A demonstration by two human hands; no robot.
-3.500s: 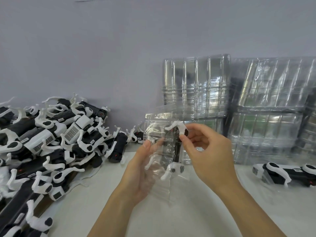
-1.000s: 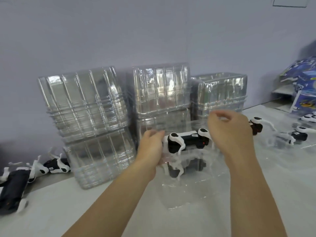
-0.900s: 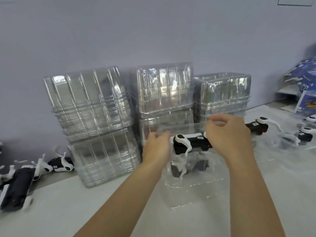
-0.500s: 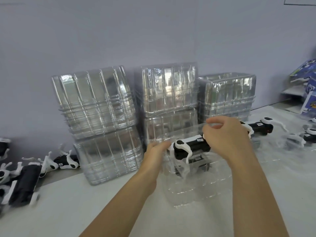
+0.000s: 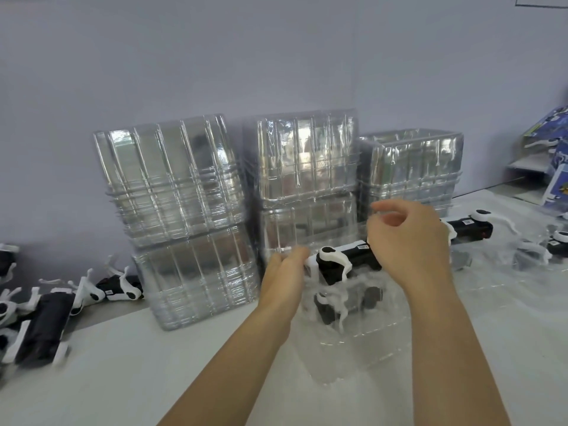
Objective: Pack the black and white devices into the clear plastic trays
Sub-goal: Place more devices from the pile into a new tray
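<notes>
Forearms cross white bench [image 5: 129, 373] from bottom edge. Clear tray [image 5: 362, 330] on bench between hands, outline hard to trace. Left hand [image 5: 284, 279] flat against tray's left wall, fingers straight. Right hand [image 5: 408, 244] loosely curled above tray; whether it pinches plastic, cannot tell. Black and white device [image 5: 344, 262] inside tray, right end hidden behind right hand. Loose devices [image 5: 46, 318] far left, cut off. Packed trays [image 5: 473, 232] right, blurred. Tray stacks [image 5: 184, 216] against wall [image 5: 276, 56].
</notes>
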